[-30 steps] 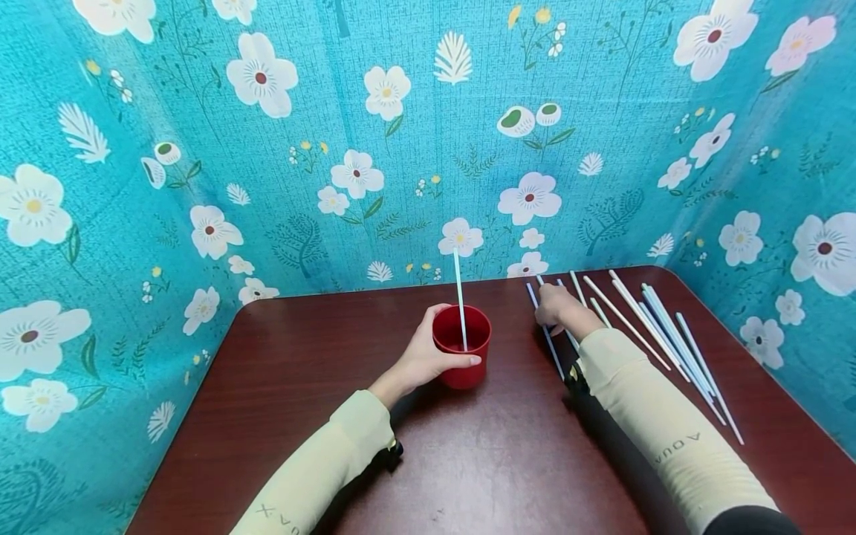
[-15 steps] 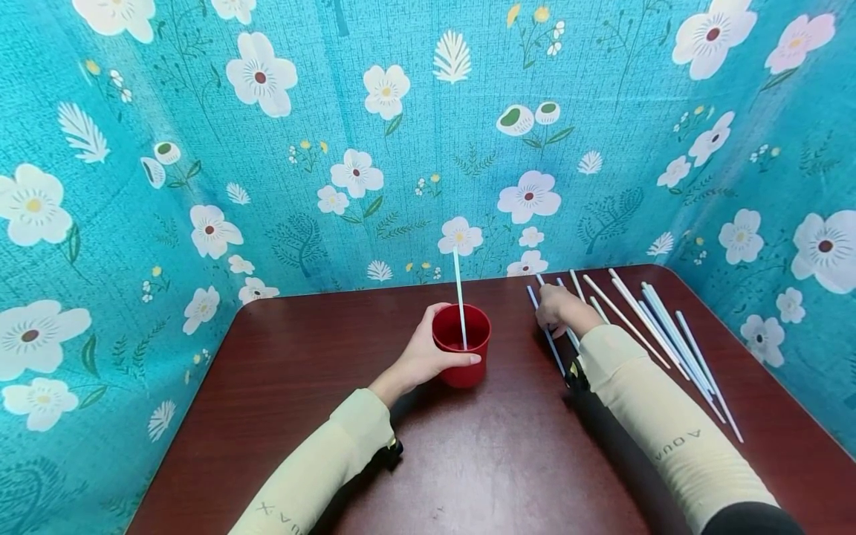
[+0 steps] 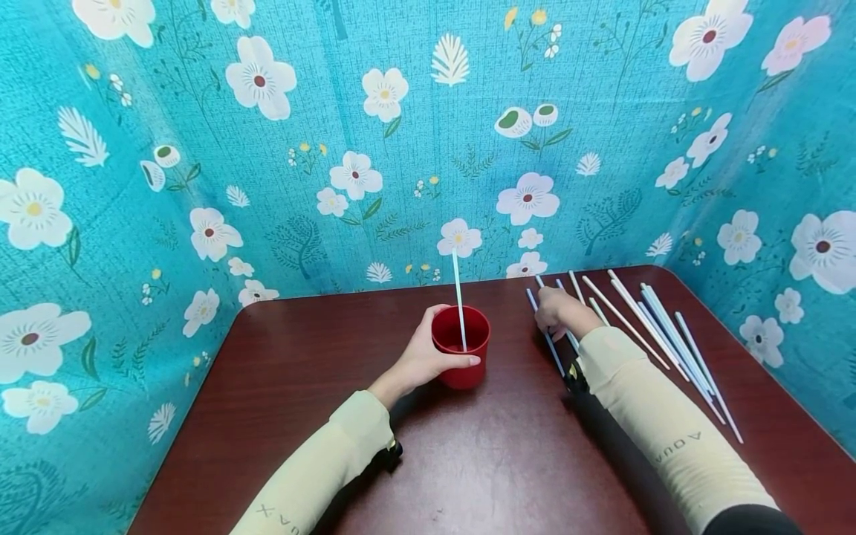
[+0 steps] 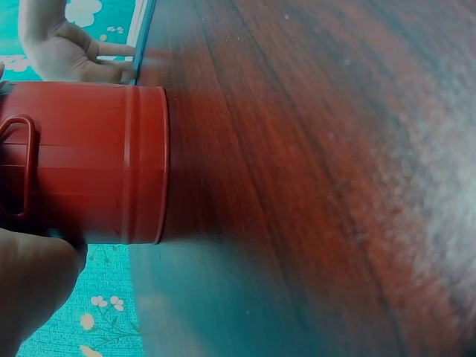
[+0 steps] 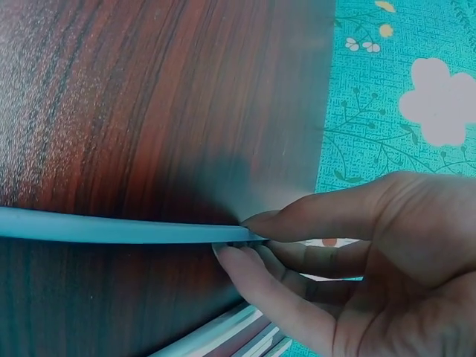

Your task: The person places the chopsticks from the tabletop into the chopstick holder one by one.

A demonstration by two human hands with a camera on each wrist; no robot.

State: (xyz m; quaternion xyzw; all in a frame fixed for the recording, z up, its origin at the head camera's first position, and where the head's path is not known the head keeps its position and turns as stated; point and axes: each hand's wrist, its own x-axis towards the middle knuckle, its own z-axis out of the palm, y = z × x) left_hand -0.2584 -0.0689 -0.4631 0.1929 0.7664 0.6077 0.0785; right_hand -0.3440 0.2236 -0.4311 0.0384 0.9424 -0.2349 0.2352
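My left hand [image 3: 423, 357] grips a small red bucket [image 3: 461, 375] standing on the table, its thumb along the near side and the other fingers behind. Inside leans one pale straw [image 3: 458, 286], its top well above the rim. In the left wrist view the bucket [image 4: 82, 163] shows a looped handle on its side. To the right, my right hand [image 3: 558, 308] is at a blue straw [image 3: 555, 355] lying on the table. The right wrist view has thumb and forefinger of that hand [image 5: 357, 260] pinching the blue straw [image 5: 111, 229] near one end.
Several pale straws [image 3: 628, 323] lie fanned out on the right of the dark wooden table [image 3: 321, 342], some beside and under my right hand. A blue floral curtain [image 3: 401, 148] stands behind the table and at both sides.
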